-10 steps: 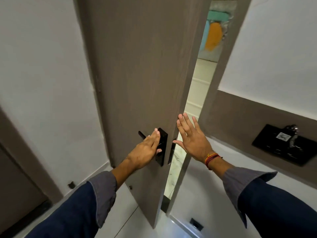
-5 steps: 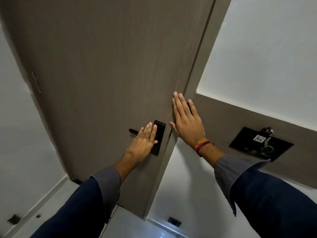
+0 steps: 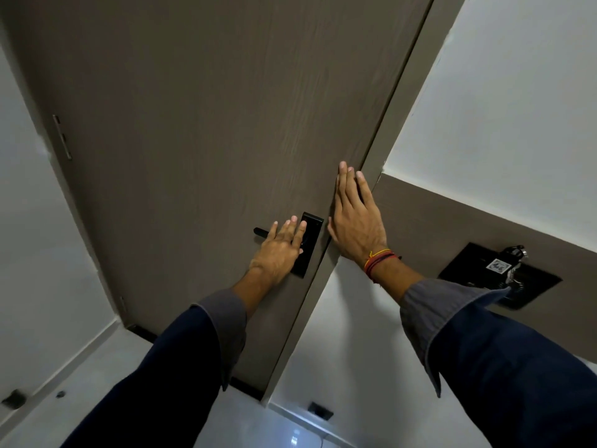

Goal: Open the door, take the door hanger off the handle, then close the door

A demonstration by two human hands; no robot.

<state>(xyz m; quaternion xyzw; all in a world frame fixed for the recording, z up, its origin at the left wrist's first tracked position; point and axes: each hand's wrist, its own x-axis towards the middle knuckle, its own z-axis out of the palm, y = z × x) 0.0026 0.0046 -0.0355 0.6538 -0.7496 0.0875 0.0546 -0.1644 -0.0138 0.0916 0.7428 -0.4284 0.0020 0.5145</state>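
The brown wood-grain door (image 3: pixel 200 130) stands flush in its frame (image 3: pixel 392 130), with no gap showing. A black lever handle (image 3: pixel 260 232) and its black lock plate (image 3: pixel 308 234) sit at the door's right edge. My left hand (image 3: pixel 281 250) lies flat over the handle and plate, fingers extended, not curled around the lever. My right hand (image 3: pixel 355 221) is pressed flat, fingers spread, across the door's edge and the frame. No door hanger is visible on the handle or in either hand.
A black wall panel (image 3: pixel 484 273) with a metal fitting is mounted on the brown wall strip at right. White walls flank the door. A small black doorstop (image 3: pixel 319 410) sits on the pale floor below, and door hinges (image 3: pixel 63 137) show at left.
The door swung from ajar, with a room visible through the gap, to flush in the frame. My left hand flattened off the lever; my right hand moved up onto the door edge.
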